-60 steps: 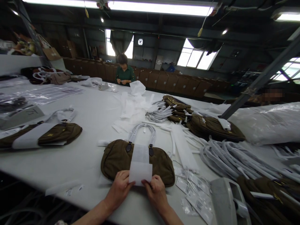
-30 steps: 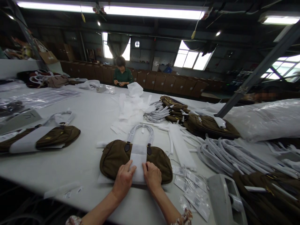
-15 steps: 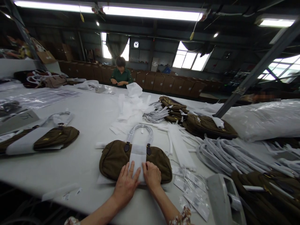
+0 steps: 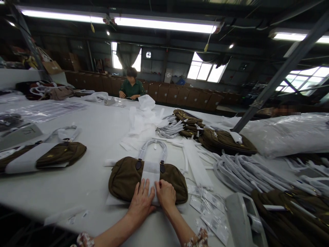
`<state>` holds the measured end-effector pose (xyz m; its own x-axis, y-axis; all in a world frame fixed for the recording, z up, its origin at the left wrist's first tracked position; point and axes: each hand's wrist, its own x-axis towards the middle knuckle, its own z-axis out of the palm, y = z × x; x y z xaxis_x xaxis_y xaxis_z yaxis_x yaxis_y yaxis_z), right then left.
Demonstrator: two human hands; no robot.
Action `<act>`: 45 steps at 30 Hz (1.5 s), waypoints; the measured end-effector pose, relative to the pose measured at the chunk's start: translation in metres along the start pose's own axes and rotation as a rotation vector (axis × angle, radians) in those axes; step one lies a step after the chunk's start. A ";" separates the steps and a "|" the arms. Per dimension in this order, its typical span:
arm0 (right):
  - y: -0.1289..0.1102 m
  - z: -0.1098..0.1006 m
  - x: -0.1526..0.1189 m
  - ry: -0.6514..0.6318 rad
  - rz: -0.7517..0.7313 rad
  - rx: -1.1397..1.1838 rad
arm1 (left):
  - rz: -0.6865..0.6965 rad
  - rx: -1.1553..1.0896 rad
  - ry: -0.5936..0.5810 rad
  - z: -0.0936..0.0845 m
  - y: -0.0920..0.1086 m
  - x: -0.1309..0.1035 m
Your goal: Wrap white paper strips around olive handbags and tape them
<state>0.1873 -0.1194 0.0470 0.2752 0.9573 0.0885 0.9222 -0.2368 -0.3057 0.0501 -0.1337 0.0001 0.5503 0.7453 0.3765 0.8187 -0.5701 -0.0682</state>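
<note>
An olive-brown handbag lies flat in front of me, its wrapped handle looping away from me. A white paper band runs down its middle. My left hand rests flat on the band's lower part, fingers spread. Close to its right, my right hand has its fingers curled and pressed together at the band's right edge; whatever the fingertips grip is too small to make out. White sheet edges show under the bag.
Another banded bag lies at the left. Tags, a tape dispenser, wrapped straps and stacked brown bags are at the right. White paper is heaped behind. A person in green sits across the table.
My left hand's fingers have shifted slightly on the band. My right hand's fingers are more curled. The whole view has tilted a little.
</note>
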 end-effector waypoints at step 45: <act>0.267 -0.129 -0.170 0.456 0.798 0.667 | 0.013 0.098 -0.026 0.015 0.003 -0.017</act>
<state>0.4214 -0.3666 0.0728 0.9183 0.3910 -0.0627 0.1480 -0.4857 -0.8615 0.0455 -0.1426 -0.0205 0.5642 0.7472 0.3512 0.8227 -0.5444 -0.1636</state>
